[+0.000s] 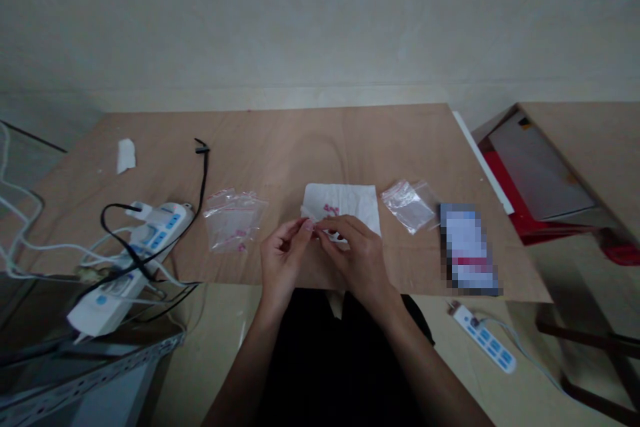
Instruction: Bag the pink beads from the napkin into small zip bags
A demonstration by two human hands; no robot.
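1. Left hand leans inward across the worktop's near edge; thumb and index finger pinch a tiny reddish piece just inside that edge's middle, its shape too small to make out.
2. White sheet, bearing red bits, partly hidden by the hands.
3. Right hand: fingers bent toward the left fingertips; I cannot tell whether they grip.
4. Wooden worktop: far edge along a pale wall.
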